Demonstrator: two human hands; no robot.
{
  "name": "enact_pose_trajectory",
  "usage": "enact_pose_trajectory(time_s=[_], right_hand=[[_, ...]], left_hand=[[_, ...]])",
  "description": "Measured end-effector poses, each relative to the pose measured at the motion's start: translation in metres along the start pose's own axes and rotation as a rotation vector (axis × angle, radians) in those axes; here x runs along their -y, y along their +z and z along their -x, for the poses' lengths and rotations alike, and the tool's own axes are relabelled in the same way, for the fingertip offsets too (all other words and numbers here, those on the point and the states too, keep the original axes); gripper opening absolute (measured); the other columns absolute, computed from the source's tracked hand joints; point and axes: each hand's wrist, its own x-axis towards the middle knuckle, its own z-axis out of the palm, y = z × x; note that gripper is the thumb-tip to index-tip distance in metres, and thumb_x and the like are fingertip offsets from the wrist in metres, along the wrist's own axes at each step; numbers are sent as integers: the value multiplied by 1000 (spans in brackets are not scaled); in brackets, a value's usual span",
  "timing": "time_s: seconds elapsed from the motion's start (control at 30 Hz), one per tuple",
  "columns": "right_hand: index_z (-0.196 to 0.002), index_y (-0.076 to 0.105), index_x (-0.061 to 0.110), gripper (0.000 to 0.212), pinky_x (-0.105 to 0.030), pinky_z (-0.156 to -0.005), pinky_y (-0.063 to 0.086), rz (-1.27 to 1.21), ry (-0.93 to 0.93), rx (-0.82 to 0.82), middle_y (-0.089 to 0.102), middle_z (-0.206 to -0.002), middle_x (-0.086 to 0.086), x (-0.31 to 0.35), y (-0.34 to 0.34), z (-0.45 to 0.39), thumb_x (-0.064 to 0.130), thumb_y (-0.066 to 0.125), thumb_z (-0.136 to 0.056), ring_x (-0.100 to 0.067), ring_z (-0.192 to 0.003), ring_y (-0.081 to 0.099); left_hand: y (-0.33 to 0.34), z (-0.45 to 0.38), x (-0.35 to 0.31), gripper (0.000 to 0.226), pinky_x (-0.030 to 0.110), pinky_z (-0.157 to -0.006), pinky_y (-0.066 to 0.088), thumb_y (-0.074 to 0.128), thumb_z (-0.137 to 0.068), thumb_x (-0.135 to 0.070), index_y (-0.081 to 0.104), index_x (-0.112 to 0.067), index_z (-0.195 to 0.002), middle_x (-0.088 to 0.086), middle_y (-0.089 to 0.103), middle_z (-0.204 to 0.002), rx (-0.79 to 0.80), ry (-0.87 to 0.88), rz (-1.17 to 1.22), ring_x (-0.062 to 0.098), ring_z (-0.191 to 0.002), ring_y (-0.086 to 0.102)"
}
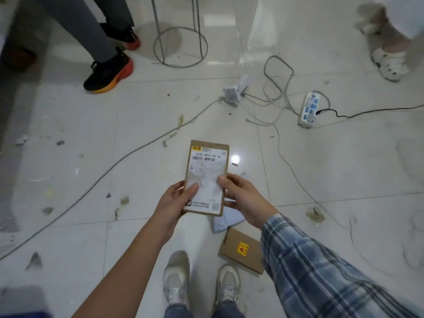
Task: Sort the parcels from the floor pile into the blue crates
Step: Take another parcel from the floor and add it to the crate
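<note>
A flat brown cardboard parcel (206, 175) with a white shipping label and barcode is held up in front of me, label facing the camera. My left hand (174, 203) grips its lower left edge, thumb on the label. My right hand (241, 198) grips its lower right edge, thumb also on the label. On the floor below lie another brown cardboard parcel (243, 250) with a yellow and red sticker and a pale blue soft parcel (226, 220), partly hidden by my right hand. A blurred blue edge (25, 314) shows at the bottom left corner.
Grey cables (128, 154) trail across the white tiled floor, with a white power strip (309, 109) and a small white device (234, 90) further out. A wire stand base (181, 45) sits ahead. One person's black-and-orange shoes (107, 74) stand at the far left, another's white clogs (390, 63) at the far right. Scraps litter the tiles.
</note>
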Motion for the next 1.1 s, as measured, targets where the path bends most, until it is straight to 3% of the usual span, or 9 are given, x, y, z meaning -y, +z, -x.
enact_pose_trajectory(time_s=[0.2, 0.37, 0.47, 0.6, 0.7, 0.87, 0.93, 1.03, 1.1], right_hand=[[-124, 56, 14, 40, -18, -65, 54, 95, 51, 116, 69, -108, -1, -10, 74, -9, 35, 58, -90, -9, -86, 69], [-130, 47, 14, 53, -26, -80, 57, 223, 106, 200, 67, -115, -9, -43, 154, -13, 33, 67, -84, -18, -102, 67], [-129, 49, 11, 50, -24, -80, 57, 300, 124, 237, 66, -115, -8, -68, 204, -11, 32, 65, -86, -17, -101, 66], [-130, 50, 11, 42, -17, -71, 57, 399, 135, 353, 67, -113, -5, -102, 297, -1, 29, 56, -92, -12, -94, 66], [-135, 46, 13, 42, -25, -86, 54, 517, 139, 439, 63, -123, -7, -138, 373, 11, 28, 50, -96, -19, -107, 63], [-136, 46, 14, 41, -25, -86, 54, 684, 142, 592, 62, -125, -5, -201, 498, 46, 28, 48, -97, -19, -110, 61], [-135, 46, 15, 41, -25, -86, 54, 766, 154, 661, 61, -125, -6, -226, 540, 62, 28, 48, -97, -19, -109, 61], [-136, 44, 14, 41, -37, -95, 51, 935, 153, 764, 60, -127, -8, -260, 597, 81, 26, 48, -97, -24, -114, 59], [-135, 45, 12, 41, -41, -98, 49, 1022, 153, 806, 60, -128, -10, -281, 630, 93, 26, 48, -97, -25, -114, 59]], left_hand=[[-75, 30, 17, 36, 19, -71, 55, 63, -86, -29, 61, -14, -119, -1, 74, -102, -101, 43, 8, 9, -88, 72], [-149, 53, 42, 42, 19, -75, 53, 62, -85, -32, 57, -15, -124, 3, 71, -110, -212, 75, 190, 11, -95, 69], [-199, 72, 61, 49, 23, -80, 52, 64, -83, -35, 54, -14, -127, 3, 71, -112, -254, 78, 243, 13, -99, 69], [-286, 109, 94, 42, 14, -68, 52, 64, -84, -40, 55, -21, -120, -8, 71, -96, -415, 95, 245, -1, -79, 70], [-356, 144, 123, 38, 6, -54, 49, 63, -85, -41, 53, -27, -119, -15, 71, -85, -497, 101, 240, -5, -70, 69], [-464, 220, 178, 48, 19, -75, 51, 65, -84, -36, 54, -21, -128, -8, 71, -99, -620, 74, 391, 8, -88, 68], [-496, 252, 201, 44, 14, -66, 51, 64, -86, -30, 55, -19, -127, -7, 71, -98, -674, 78, 483, 6, -83, 67], [-530, 295, 239, 31, 10, -57, 53, 62, -88, -20, 60, -16, -119, -1, 69, -106, -782, 109, 615, 5, -78, 66], [-547, 319, 265, 16, 10, -57, 54, 61, -89, -13, 64, -23, -101, -9, 70, -94, -843, 130, 715, 0, -72, 67]])
